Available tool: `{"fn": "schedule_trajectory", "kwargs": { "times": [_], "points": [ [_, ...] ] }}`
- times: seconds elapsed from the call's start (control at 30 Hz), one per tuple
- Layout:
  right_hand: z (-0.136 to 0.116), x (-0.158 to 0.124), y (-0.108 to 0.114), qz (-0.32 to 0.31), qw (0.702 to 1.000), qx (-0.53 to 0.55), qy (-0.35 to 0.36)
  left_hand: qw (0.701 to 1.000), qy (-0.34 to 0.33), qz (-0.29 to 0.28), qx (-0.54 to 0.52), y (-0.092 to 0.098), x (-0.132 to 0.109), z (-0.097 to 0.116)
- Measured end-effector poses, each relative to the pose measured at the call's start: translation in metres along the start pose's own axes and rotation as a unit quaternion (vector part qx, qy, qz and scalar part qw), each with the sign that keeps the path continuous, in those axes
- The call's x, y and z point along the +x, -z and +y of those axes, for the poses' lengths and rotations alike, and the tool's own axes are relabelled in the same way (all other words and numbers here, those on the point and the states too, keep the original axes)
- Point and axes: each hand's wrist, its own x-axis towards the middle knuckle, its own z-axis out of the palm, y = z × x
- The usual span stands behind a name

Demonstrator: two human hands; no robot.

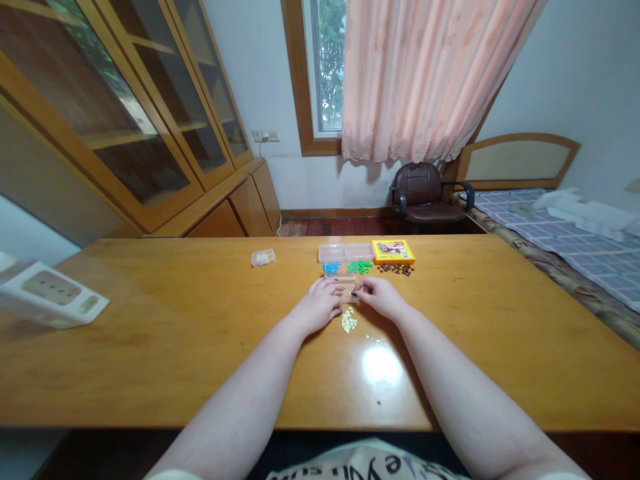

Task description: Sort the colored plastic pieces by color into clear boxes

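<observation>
A clear plastic tray point(351, 299) lies on the wooden table between my hands. My left hand point(320, 303) rests at its left side with the fingers spread. The fingers of my right hand point(377, 293) are pinched over the tray's right part, on a small dark piece point(354, 293). Just behind the tray are blue pieces point(331, 268) and green pieces point(361, 267). A pile of pale cream pieces point(349, 321) lies in front of the tray, near my left fingertips.
Behind the pieces are a clear lid point(345, 252) and a yellow box point(393, 251), with brown pieces point(397, 270) before it. A small clear case point(263, 257) lies back left. At far left stands a white object point(55, 294). Beyond the table is a chair point(423, 190).
</observation>
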Motion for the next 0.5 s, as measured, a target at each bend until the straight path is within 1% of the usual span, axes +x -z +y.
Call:
{"fn": "schedule_trajectory", "kwargs": {
  "times": [0.17,0.23,0.37,0.5],
  "points": [
    [-0.0008,-0.0055,0.0026,-0.101,0.993,-0.025,0.054,1.000,-0.005,0.006,0.018,-0.0006,0.0002,0.0012],
    [-0.0015,-0.0076,0.0030,-0.130,0.989,-0.030,0.067,1.000,-0.012,0.011,0.021,-0.0016,-0.0001,0.0008],
    [-0.0029,-0.0091,0.0038,-0.156,0.983,-0.052,0.077,0.999,-0.020,0.035,0.018,-0.0014,-0.0005,-0.0014],
    [-0.0039,-0.0087,0.0058,-0.165,0.982,-0.068,0.068,0.996,0.000,0.090,0.008,0.0001,0.0002,-0.0060]
  ]
}}
